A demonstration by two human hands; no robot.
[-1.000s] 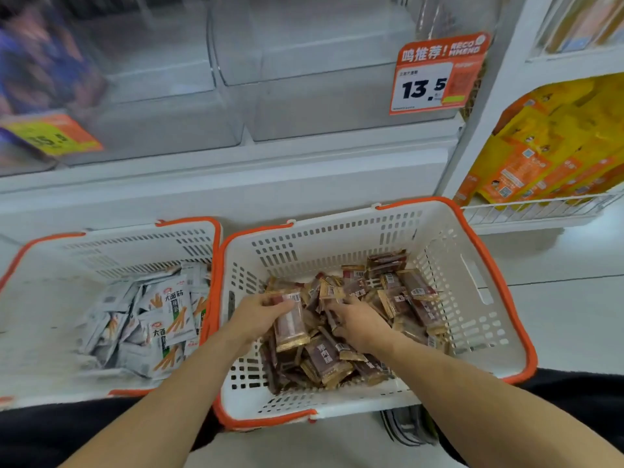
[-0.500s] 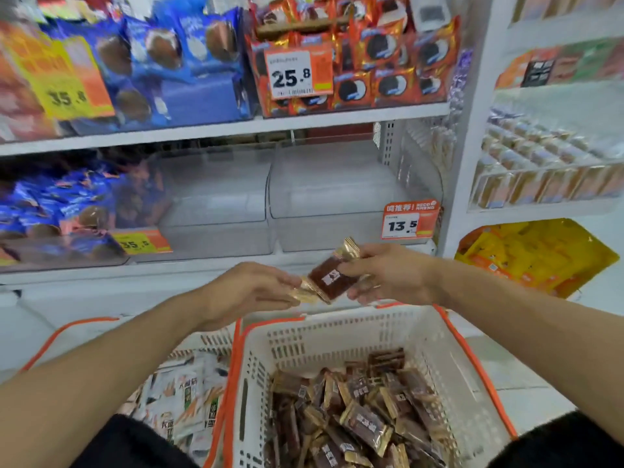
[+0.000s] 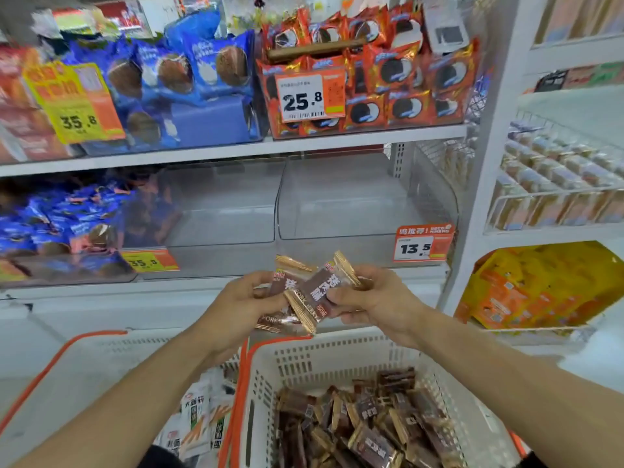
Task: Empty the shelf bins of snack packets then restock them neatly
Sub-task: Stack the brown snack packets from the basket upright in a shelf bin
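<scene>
left hand (image 3: 244,300): up in front of the shelf, fingers curled round the brown pork jerky packets (image 3: 305,292), gripping the lower-left one of the bunch

right hand (image 3: 374,298): right beside the left, pinching the other end of the same packets, thumb on top. Both hands are together on the bunch, nearly touching

pork jerky packets: looks like two or three held fanned out between the hands, gold crimped ends sticking up and down; can't tell the exact count

clear bin (image 3: 358,204): straight beyond the hands on the middle shelf, see-through, nothing visible inside, with an orange 13.5 price tag (image 3: 422,244) on its front, just up and right of the right hand

second clear bin (image 3: 219,211): beyond the left hand, next to the first one

right basket (image 3: 337,352): white with an orange rim, directly below the hands, holding a loose pile of the same brown packets (image 3: 364,423)

left basket (image 3: 94,352): below and outside the left forearm, touching the right basket, with white packets (image 3: 199,423) in it

upper shelf (image 3: 236,150): above the hands, blue cookie packs (image 3: 189,79) on the left side, orange ones (image 3: 405,82) on the right side with a 25.8 tag

yellow bags (image 3: 540,285): out past the right hand on the neighbouring rack
</scene>
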